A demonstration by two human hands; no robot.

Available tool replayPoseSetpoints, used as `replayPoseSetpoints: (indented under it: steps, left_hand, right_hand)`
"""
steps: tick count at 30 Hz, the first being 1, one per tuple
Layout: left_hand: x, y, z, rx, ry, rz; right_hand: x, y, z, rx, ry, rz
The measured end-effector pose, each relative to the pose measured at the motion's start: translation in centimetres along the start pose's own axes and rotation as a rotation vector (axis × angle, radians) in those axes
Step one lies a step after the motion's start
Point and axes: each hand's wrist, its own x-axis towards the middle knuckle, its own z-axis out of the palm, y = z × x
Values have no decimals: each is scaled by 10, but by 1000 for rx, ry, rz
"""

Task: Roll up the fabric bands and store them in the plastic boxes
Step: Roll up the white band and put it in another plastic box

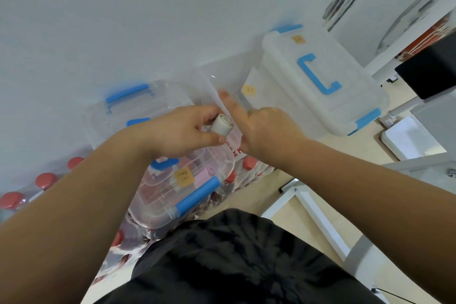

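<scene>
Your left hand (177,131), centre of frame, grips the rolled fabric band (221,126): fingers curled over the top of it, thumb (212,140) pressed under, so the roll is pinched btwn them w/ its spiral end facing right. The band is a tight pale grey-white roll, held in the air just left of the open clear box (222,79), not inside it. Your right hand (267,131) sits just beside the roll, centre-right. Its index finger (228,101) is stretched straight toward upper left and lies along the clear box's wall, touching it. The other fingers are hidden behind the back of the hand, so you can't tell if they grip the plastic or just rest there. Upper right: a frosted box (340,106), lid on, blue handle on top, yellow label. Left of centre: a lidded clear box (103,116) w/ blue handle. Below your hands: another clear box (158,202) w/ blue latch and yellow label, resting on red-capped bottles (45,180) at lower left. Bottom centre: your dark garment (234,261).
</scene>
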Motion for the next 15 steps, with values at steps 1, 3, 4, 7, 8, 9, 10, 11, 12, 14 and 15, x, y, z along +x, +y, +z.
replayPoseSetpoints:
  steps: [1,3,4,7,8,9,10,11,12,14,15]
  left_hand:
    - [0,0,0,-3,-4,1]
    - [-2,0,0,-18,-1,0]
    - [-2,0,0,-25,5,2]
    - [-4,-2,1,-23,17,-6]
    - [-4,-2,1,-15,17,-16]
    - [-4,-1,2,-4,19,-24]
    - [-4,0,2,10,24,-31]
    - [-4,1,2,28,27,-38]
    - [-4,3,3,49,27,-45]
    - [-5,8,5,104,19,-54]
    - [-6,11,6,139,9,-55]
  right_hand:
    - [0,1,2,-4,-4,-21]
    - [0,4,4,-30,-12,-68]
    - [-2,8,3,-14,-8,-85]
    - [-11,29,-4,108,21,-102]
    - [-14,37,-6,118,18,-105]
    - [-17,43,-9,108,4,-115]
    - [-19,48,-11,92,-22,-130]
    - [-20,51,-11,72,-48,-151]
    - [-20,54,-11,51,-70,-174]
    - [-18,60,-13,2,-102,-231]
    - [-16,62,-13,-41,-115,-267]
